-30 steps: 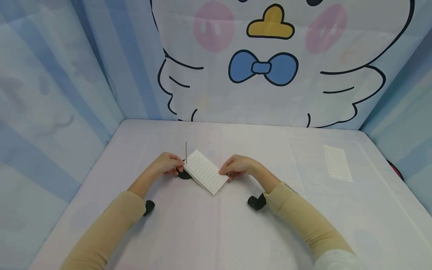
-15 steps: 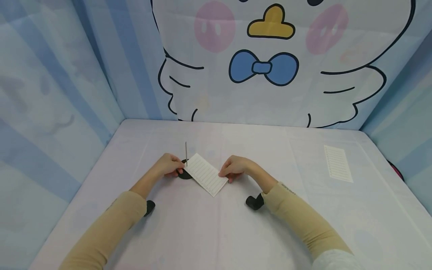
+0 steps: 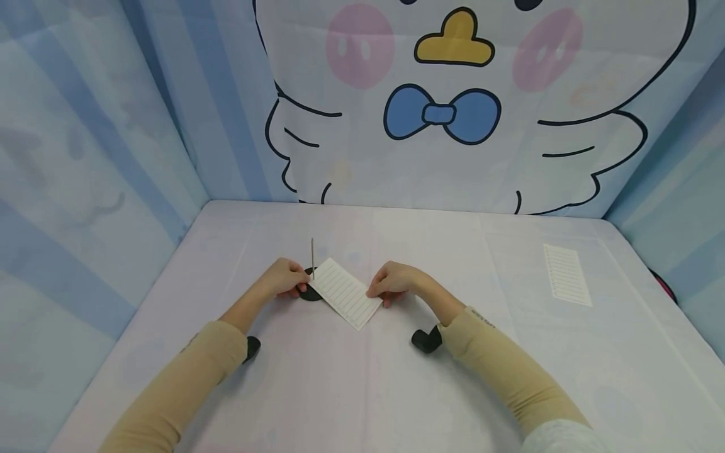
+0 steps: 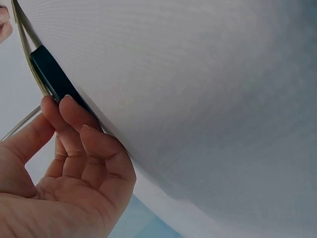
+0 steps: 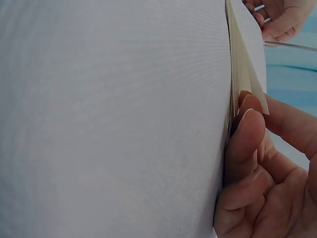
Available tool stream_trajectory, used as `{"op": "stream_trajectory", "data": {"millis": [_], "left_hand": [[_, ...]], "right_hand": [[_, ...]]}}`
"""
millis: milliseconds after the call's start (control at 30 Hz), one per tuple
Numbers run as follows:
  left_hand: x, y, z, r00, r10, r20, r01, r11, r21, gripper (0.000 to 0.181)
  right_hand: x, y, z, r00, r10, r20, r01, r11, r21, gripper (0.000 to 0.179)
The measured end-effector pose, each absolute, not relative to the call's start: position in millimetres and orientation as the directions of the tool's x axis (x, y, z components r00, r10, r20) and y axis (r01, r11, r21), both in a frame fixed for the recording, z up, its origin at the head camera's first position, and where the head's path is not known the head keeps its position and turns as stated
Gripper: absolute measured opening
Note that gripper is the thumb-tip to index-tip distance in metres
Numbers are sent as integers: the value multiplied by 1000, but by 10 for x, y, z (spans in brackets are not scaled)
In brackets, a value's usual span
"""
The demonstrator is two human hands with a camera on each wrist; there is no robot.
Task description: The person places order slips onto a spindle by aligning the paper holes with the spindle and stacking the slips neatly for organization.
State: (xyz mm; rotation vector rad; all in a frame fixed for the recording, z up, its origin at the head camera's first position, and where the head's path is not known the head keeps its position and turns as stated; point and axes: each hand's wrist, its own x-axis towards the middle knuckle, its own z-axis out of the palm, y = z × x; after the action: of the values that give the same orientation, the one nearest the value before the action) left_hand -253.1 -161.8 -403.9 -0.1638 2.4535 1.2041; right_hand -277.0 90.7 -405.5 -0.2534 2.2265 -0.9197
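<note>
A small stack of lined paper point(image 3: 347, 294) lies slantwise between both hands, its left corner at a thin upright metal spike point(image 3: 313, 255). Beneath that corner shows the spike's round black base point(image 3: 309, 292). My left hand point(image 3: 286, 277) pinches the paper at this corner; in the left wrist view its fingertips are also right at the rim of the black base point(image 4: 57, 74). With thumb and fingers my right hand point(image 3: 396, 282) pinches the opposite corner. In the right wrist view, a top sheet point(image 5: 258, 89) stands apart from the sheets below, its corner between thumb and fingers.
Another lined sheet point(image 3: 567, 275) lies flat at the right side of the white-covered table point(image 3: 362, 402). Black wrist devices point(image 3: 426, 340) show beside both sleeves. A printed curtain point(image 3: 362, 157) closes off the back and sides.
The paper has come down slightly and lies flatter, so its side edge shows less and more of the spike shows. Both hands keep their hold, barely moving over the last half second.
</note>
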Motion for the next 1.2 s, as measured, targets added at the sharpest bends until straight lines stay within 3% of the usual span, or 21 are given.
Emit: {"op": "stream_trajectory", "data": {"millis": [500,733,867,1033,1200], "left_hand": [[-2523,-1609,-4061,-920,83,-384,-252,626,738,13],[-2519,-1604,-4050,-917,80,-390,-262,617,742,12],[-2518,-1597,-4048,-914,74,-398,-272,615,740,12],[-2519,-1590,-4053,-913,63,-403,-280,622,731,12],[-2522,-1585,-4057,-912,63,-404,-277,633,723,12]], "right_hand": [[-2666,995,-4045,-810,-392,-436,20,725,-688,13],[-2617,1233,-3950,-882,-431,-191,-208,720,-662,14],[-2577,1432,-3876,-910,-410,-57,-299,746,-596,15],[-2577,1703,-3829,-939,-344,25,-316,827,-464,18],[-2601,2029,-3829,-965,-262,11,-253,920,-300,28]]}}
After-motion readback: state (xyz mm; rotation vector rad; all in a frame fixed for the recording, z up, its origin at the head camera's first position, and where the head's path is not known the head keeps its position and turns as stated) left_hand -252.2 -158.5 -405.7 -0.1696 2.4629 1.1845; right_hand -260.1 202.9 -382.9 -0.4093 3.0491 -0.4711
